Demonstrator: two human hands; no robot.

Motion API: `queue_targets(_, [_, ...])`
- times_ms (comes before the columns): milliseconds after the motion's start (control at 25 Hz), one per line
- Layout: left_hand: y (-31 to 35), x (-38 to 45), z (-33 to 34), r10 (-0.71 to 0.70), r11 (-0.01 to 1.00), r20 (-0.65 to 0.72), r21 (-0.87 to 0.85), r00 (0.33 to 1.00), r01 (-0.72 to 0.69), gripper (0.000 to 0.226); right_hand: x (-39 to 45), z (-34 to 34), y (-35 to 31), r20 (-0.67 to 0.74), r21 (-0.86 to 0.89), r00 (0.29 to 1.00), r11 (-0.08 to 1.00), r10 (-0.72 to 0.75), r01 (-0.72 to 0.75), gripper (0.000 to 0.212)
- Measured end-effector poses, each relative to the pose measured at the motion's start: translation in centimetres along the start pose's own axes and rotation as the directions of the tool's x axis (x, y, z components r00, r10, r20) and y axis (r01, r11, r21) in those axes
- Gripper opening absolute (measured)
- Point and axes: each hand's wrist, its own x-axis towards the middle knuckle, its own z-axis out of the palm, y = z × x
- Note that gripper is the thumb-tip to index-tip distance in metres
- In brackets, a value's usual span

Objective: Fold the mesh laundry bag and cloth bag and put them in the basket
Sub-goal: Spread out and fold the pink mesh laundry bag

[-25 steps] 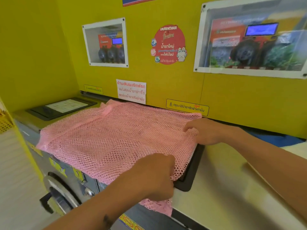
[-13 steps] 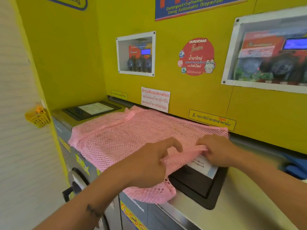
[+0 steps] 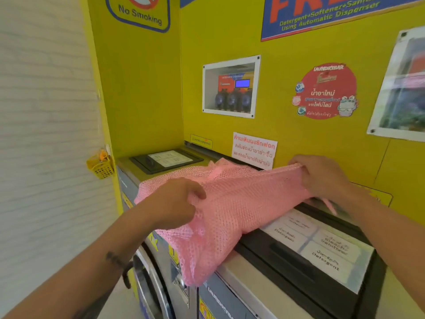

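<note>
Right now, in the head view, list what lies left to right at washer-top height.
Small yellow plastic basket → black detergent-drawer lid → left hand → pink mesh laundry bag → right hand.

Both forearms reach forward, bare. The left hand [image 3: 174, 201] is curled, its fingers pinching pink mesh at its near edge. The right hand [image 3: 322, 176], farther back, grips the far edge, knuckles up.

Pink mesh laundry bag [image 3: 230, 203] draped over the washing machine top [image 3: 241, 268], left hand [image 3: 174, 203] gripping its near edge, right hand [image 3: 322, 176] its far right edge, small yellow plastic basket [image 3: 100, 165] on the wall at left.
</note>
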Motion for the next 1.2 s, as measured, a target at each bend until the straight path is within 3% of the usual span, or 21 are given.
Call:
queue_targets(160, [-5.6, 2.7, -1.5, -0.015, 1.0, -0.137, 0.02, 0.99, 0.018, 0.064, 3.5, 2.7, -3.7, 0.027, -0.268, 0.992, 0.955, -0.122, 0.125, 0.066])
queue_targets(360, [-12.5, 8.3, -3.2, 0.037, 0.997, -0.226, -0.051, 0.973, -0.05, 0.062, 10.6, 6.0, -6.0, 0.047, -0.45, 0.99, 0.882, -0.132, 0.139, 0.052])
queue_targets(560, [-19.9, 15.4, -6.0, -0.031, 0.984, -0.124, -0.181, 0.992, 0.008, 0.042, 20.1, 7.2, -9.3, 0.232, -0.555, 0.973, 0.821, -0.001, 0.133, 0.032])
queue_targets(800, [-28.0, 20.6, -6.6, -0.196, 0.978, 0.174, 0.104, 0.965, 0.18, 0.042, 27.6, 13.1, -14.2, 0.315, -0.648, 0.949, 0.734, 0.011, 0.207, 0.012])
queue_targets(920, [-29.4, 21.5, -6.4, -0.222, 0.974, 0.263, 0.097, 0.939, 0.204, 0.056, 28.9, 16.9, -16.0, 0.257, -0.737, 0.966, 0.651, 0.025, 0.179, 0.015])
queue_targets(1080, [-29.5, 21.5, -8.2, -0.293, 0.946, 0.103, -0.113, 0.951, 0.304, 0.058, 30.1, 19.6, -17.0, 0.234, -0.769, 0.969, 0.625, 0.084, 0.132, 0.019])
queue_targets(1160, [-27.4, 22.0, -8.3, -0.252, 0.961, -0.169, -0.161, 0.953, 0.226, 0.046, 31.0, 19.8, -17.0, 0.241, -0.759, 0.965, 0.639, 0.101, 0.123, 0.021])
queue_targets(1200, [-25.5, 22.4, -7.7, -0.166, 0.977, -0.29, -0.181, 0.942, 0.116, 0.043, 31.3, 19.8, -17.0, 0.237, -0.755, 0.966, 0.645, 0.105, 0.115, 0.021])
